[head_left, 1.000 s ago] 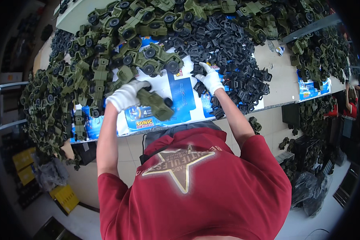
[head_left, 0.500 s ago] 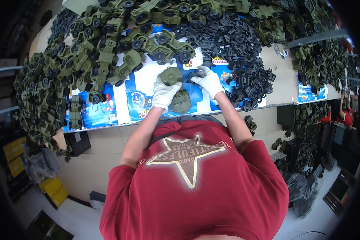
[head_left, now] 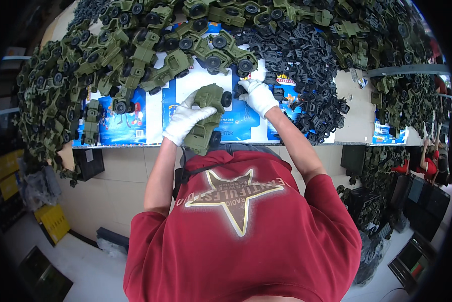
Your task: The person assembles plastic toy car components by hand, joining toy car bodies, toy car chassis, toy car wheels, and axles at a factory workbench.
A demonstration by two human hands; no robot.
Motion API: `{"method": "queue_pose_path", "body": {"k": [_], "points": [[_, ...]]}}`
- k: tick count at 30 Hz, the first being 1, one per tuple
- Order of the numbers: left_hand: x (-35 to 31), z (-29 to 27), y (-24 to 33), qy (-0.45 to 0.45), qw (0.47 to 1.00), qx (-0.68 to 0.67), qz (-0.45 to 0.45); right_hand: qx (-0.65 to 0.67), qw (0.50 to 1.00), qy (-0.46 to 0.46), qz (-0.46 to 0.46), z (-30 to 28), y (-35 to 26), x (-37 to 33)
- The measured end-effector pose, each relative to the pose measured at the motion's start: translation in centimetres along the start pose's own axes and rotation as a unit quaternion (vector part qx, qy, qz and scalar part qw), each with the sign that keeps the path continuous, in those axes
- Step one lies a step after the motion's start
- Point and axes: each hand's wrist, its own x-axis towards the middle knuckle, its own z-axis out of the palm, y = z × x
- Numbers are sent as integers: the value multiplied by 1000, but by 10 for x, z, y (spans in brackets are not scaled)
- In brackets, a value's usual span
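Olive toy truck (head_left: 206,118) clamped in left hand (head_left: 186,122); right hand (head_left: 258,96) pinches a black part (head_left: 239,90), fitting it; alignment likely needed next.

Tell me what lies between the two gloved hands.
Head view: the green toy truck's front end, with a black wheel, fills the gap between left hand and right hand.

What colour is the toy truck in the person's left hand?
Olive green toy truck with black wheels, seen in the head view.

Matt olive plastic toy truck (head_left: 206,117), white cloth gloves (head_left: 186,122).
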Motion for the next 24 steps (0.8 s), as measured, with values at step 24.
{"method": "queue_pose_path", "body": {"k": [24], "points": [[-28,58,47,-43,998,-1,36,626,774,-91,-21,-60,-15,-23]]}}
